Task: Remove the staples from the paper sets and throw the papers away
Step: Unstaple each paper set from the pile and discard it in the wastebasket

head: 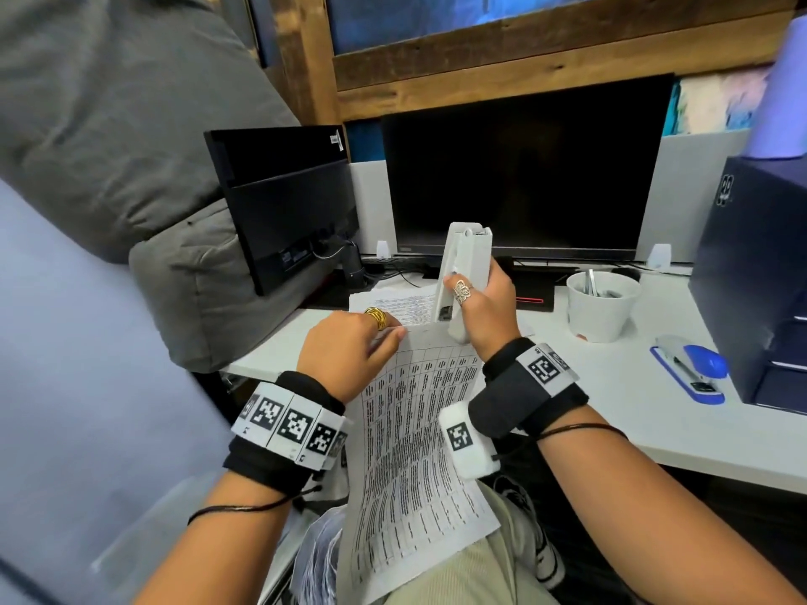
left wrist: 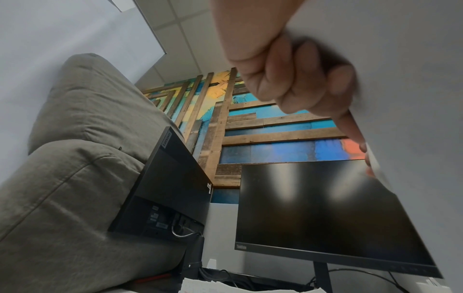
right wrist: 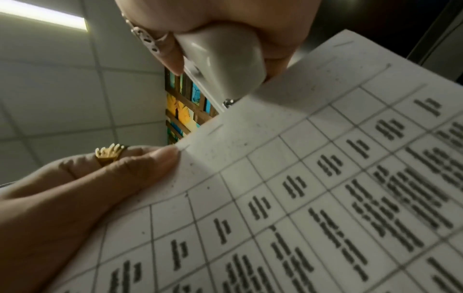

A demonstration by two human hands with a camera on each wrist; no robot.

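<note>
A stapled paper set [head: 419,438], printed with a table, is being held over the lap, its top edge reaching the front of the white desk [head: 611,386]. Its top left corner is being pinched by the left hand [head: 349,351], thumb on the printed face and fingers curled behind the sheet. A white stapler [head: 463,277] is being gripped upright by the right hand [head: 484,307], all fingers wrapped around its body, and its rounded lower end is being held against the top margin of the set. In the right wrist view, 3 staples [right wrist: 216,128] are being shown along that top margin, 1 just beside the left thumb tip [right wrist: 162,158]. A second stack of printed sheets [head: 393,305] is lying on the desk behind the hands. To the right, a white cup [head: 600,307] and a blue stapler [head: 694,373] are being shown, well apart from the hands. 2 dark monitors [head: 524,176] are standing at the back of the desk.
</note>
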